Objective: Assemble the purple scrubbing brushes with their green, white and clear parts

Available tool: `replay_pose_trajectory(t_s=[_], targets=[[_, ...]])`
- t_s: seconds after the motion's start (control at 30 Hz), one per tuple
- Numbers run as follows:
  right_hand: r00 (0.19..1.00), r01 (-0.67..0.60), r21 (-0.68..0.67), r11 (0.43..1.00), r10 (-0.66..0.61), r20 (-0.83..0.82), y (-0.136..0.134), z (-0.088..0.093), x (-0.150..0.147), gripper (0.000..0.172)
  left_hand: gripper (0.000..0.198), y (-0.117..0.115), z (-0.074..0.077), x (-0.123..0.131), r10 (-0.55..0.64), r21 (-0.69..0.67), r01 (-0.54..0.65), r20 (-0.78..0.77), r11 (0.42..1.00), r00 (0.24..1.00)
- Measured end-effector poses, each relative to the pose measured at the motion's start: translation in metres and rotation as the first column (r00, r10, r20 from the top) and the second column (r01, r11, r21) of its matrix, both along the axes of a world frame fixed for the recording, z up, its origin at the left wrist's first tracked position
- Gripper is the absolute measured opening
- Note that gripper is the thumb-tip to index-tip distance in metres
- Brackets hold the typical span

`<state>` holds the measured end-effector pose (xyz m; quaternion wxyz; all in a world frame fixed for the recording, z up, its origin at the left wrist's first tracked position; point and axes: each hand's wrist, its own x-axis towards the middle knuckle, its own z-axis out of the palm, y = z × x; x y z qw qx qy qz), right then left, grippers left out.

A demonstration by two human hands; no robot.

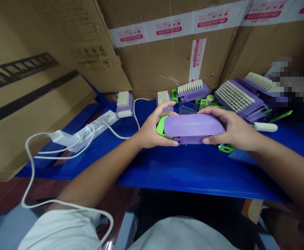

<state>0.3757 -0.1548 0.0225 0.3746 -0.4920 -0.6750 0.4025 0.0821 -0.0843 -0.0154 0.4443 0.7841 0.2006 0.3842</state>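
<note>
Both of my hands hold a purple scrub brush head [193, 125] level above the blue table, its lettered flat side facing me. My left hand [157, 126] wraps the left end, where a bright green piece [161, 126] shows. The right end sits in the grip of my right hand [227, 126], thumb on the near edge and fingers over the far edge. White bristle tips just show below the near side; the rest of the underside is hidden. Beneath my right hand, a green part [227, 149] lies on the table.
Purple brush heads with pale bristles [235, 95] [193, 88] lie along the back, and another brush head [124, 100] stands at left. A white power strip [97, 128] with looping cables occupies the left. Cardboard boxes [154, 66] wall the back. A white-handled tool [265, 127] lies at right.
</note>
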Motion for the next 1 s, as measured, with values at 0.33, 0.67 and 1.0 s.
replay_pose_trajectory(t_s=[0.33, 0.67, 1.0], targets=[[0.997, -0.071, 0.056, 0.996, 0.069, 0.042, -0.0004, -0.0023, 0.0004, 0.083, 0.131, 0.0026, -0.0025, -0.0084, -0.029, 0.065, 0.033, -0.049, 0.997, 0.998], [0.995, -0.063, 0.068, 0.996, 0.057, 0.081, 0.0, -0.0043, 0.0001, 0.086, 0.134, 0.0058, -0.0062, -0.01, -0.053, 0.042, 0.055, -0.065, 0.998, 0.997], [0.996, -0.053, 0.07, 0.996, 0.048, 0.071, -0.0004, -0.0031, -0.001, 0.084, 0.13, 0.0035, -0.0062, -0.0072, -0.019, 0.085, 0.025, -0.071, 0.996, 0.997]])
